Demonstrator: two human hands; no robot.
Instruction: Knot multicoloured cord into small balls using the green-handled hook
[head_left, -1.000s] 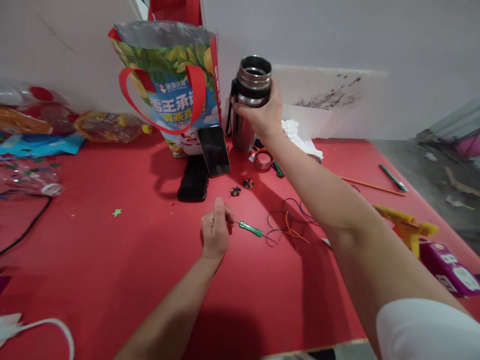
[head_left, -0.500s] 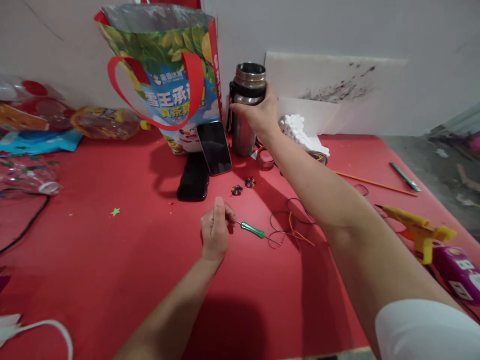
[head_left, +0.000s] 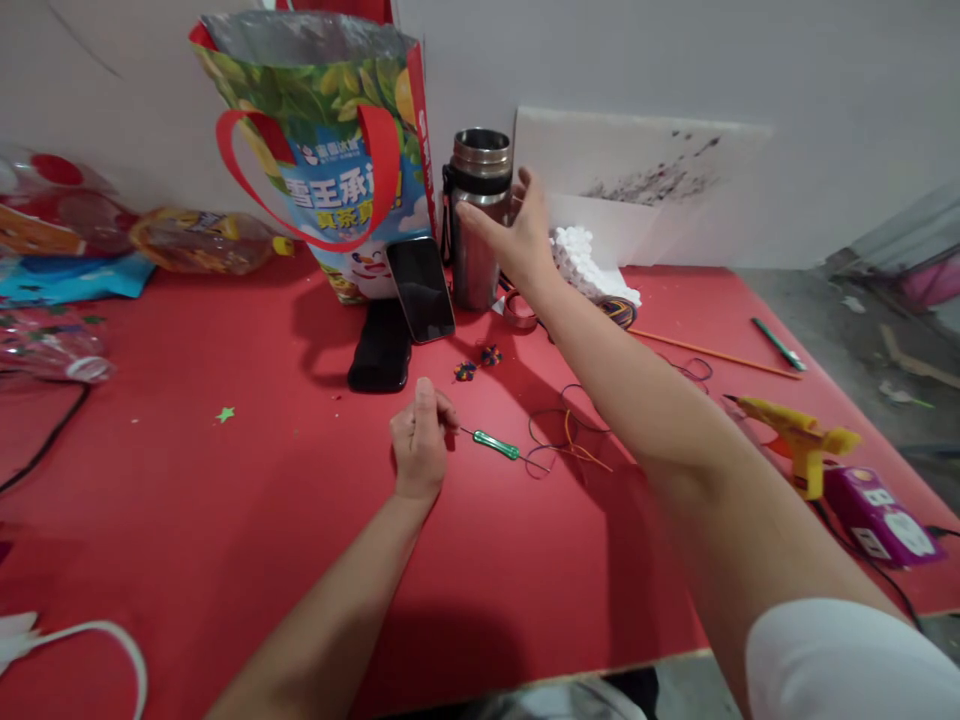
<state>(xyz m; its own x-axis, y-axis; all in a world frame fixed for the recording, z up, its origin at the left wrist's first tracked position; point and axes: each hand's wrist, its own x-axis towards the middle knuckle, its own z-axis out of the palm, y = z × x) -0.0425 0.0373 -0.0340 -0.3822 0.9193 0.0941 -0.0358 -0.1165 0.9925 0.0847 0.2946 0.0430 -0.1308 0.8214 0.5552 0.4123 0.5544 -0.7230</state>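
My right hand (head_left: 525, 235) is open beside a steel thermos (head_left: 477, 265) that stands upright without a lid. Its thumb reaches across the front of the thermos and the other fingers are spread at the right. Low over the red table, my left hand (head_left: 421, 445) is closed with the thumb up. From its fingers runs the thin metal shaft of a green-handled crochet hook (head_left: 496, 445); the fingers hide its near end. Beside the hook's far end lie loose purple and orange threads (head_left: 568, 430). Two small multicoloured knotted pieces (head_left: 478, 364) lie behind my left hand.
A phone (head_left: 421, 288) leans on a printed bag (head_left: 337, 180), with a black case (head_left: 379, 345) before it. A tape roll (head_left: 520, 310) sits by the thermos. At right are a yellow glue gun (head_left: 802, 440) and a purple power strip (head_left: 877, 515). Plastic bottles (head_left: 206, 240) lie left.
My right hand has loosened from the thermos and its fingers have spread. The thermos still stands beside the bag. My left hand and the hook keep their places; the whole view shifted slightly.
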